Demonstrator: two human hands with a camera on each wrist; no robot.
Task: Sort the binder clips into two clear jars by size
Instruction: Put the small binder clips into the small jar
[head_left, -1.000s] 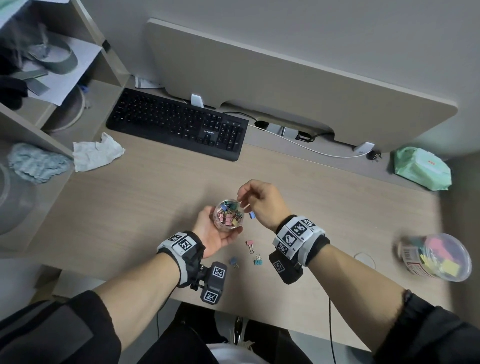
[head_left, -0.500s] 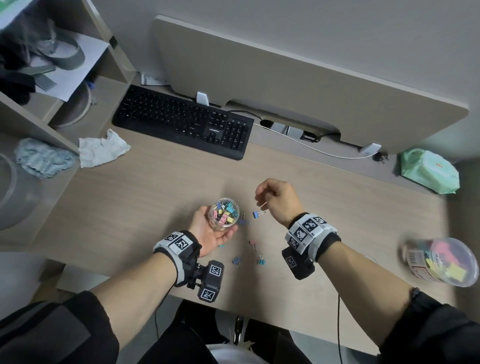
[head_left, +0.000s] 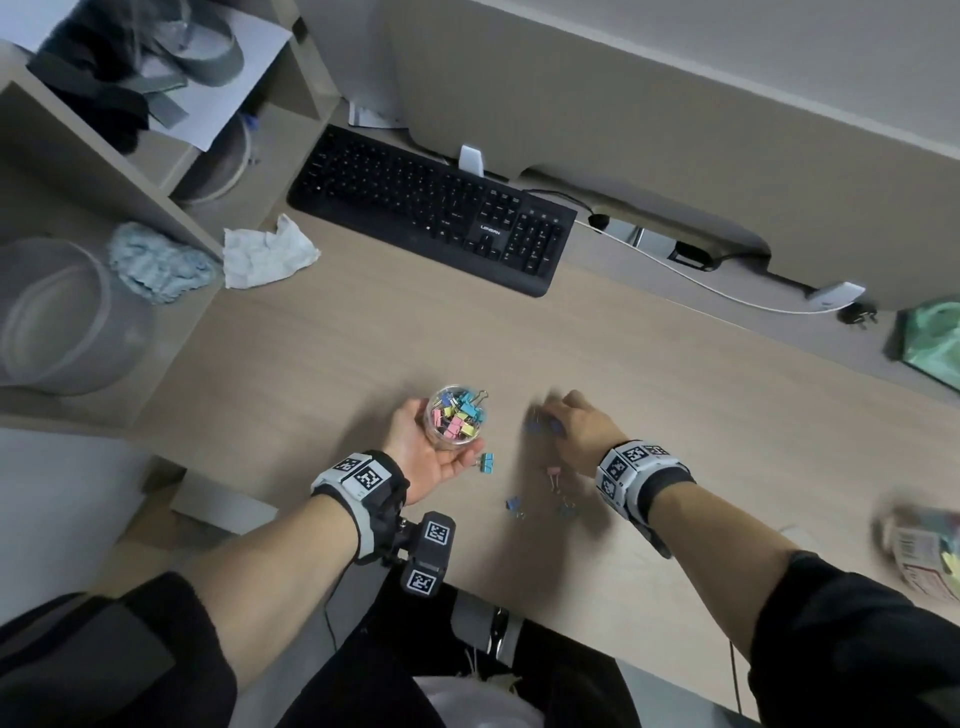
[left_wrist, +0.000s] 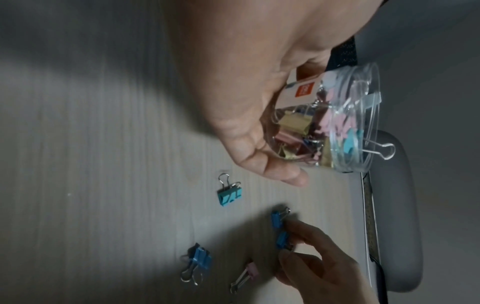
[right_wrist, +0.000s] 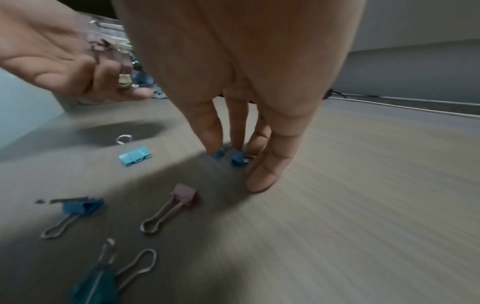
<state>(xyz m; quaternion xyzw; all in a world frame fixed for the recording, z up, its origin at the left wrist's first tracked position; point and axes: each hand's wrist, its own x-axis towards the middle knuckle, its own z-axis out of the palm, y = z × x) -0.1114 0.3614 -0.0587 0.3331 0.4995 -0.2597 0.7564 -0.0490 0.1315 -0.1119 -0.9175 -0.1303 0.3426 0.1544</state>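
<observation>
Right hand (head_left: 582, 431) has left the mouth of the small clear jar (head_left: 454, 418), where it was a second ago, and is now down on the desk (head_left: 727, 426) at the jar's 3 o'clock, fingertips (right_wrist: 215, 142) touching two small blue clips (right_wrist: 231, 157); half a second ago it hung above the desk pinching one blue clip. A light-blue clip (head_left: 486, 462) now lies at the jar's 5 o'clock, just beside the left hand (head_left: 426, 452). Jar and left hand sit slightly farther from the right hand.
</observation>
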